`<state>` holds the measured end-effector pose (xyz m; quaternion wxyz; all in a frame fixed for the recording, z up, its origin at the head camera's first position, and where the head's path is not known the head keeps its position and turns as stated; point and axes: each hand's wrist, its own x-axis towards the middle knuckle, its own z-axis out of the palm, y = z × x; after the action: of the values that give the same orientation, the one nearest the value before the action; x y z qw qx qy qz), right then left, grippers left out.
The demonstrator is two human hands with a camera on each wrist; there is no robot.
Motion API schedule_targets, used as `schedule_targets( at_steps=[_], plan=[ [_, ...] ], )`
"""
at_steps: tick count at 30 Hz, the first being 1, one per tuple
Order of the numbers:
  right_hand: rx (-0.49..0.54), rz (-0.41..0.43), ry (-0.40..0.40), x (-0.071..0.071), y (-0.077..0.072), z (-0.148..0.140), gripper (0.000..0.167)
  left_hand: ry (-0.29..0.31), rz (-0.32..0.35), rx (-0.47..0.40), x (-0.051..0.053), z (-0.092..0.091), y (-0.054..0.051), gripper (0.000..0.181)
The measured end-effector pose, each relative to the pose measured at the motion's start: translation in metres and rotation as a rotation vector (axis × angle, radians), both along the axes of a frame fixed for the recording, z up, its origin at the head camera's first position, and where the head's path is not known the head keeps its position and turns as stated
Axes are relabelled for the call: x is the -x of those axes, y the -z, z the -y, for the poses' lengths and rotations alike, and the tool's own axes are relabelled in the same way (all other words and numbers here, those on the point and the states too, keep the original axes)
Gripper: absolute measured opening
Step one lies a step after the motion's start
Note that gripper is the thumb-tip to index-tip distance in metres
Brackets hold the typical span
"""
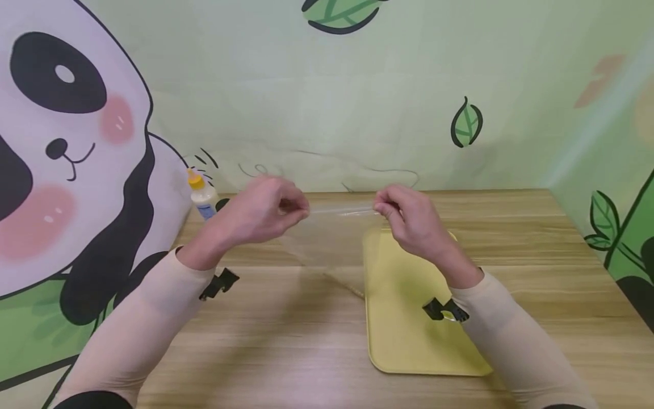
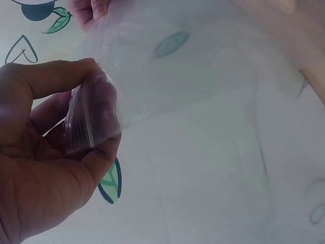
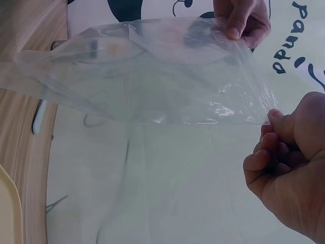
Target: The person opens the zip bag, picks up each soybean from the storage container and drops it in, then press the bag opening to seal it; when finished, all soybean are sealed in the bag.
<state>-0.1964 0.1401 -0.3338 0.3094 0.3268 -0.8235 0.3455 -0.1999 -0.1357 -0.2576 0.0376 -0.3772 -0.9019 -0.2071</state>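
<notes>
A clear plastic zip bag hangs between my two hands above the table. My left hand pinches one top corner between thumb and fingers. At the opposite corner, my right hand pinches the same edge. Ridged zip lines on the bag show in the left wrist view, where the film bunches over the left fingers. The right wrist view shows the bag stretched out, its mouth edge drawn between the hands. A thin beige strip lies by its lower edge; what it is I cannot tell.
A yellow tray lies on the wooden table, partly beneath the right arm. Behind the left forearm stands a bottle with a yellow cap. A panda-printed backdrop rises at the table's back edge.
</notes>
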Motion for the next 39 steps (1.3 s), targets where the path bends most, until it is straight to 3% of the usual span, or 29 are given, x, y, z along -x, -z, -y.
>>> schedule_targets(
  at_steps=[6,13,24,32,39],
  plan=[
    [0.022,-0.021,-0.015,-0.001,-0.002,-0.001,0.009,-0.04,-0.072,-0.023,-0.006,0.019,-0.002,0.004],
    [0.039,-0.086,-0.027,-0.004,-0.008,-0.006,0.009,-0.035,-0.151,-0.071,-0.016,0.036,-0.004,0.003],
    [0.067,-0.094,-0.017,-0.011,-0.008,-0.009,0.009,-0.059,-0.237,-0.169,-0.03,0.048,0.001,0.012],
    [0.056,-0.006,-0.048,-0.029,-0.017,-0.007,0.011,-0.035,-0.264,-0.277,-0.047,0.053,0.0,0.015],
    [0.076,0.07,-0.117,-0.05,-0.027,-0.008,0.014,-0.018,-0.227,-0.386,-0.066,0.058,0.001,0.022]
  ],
)
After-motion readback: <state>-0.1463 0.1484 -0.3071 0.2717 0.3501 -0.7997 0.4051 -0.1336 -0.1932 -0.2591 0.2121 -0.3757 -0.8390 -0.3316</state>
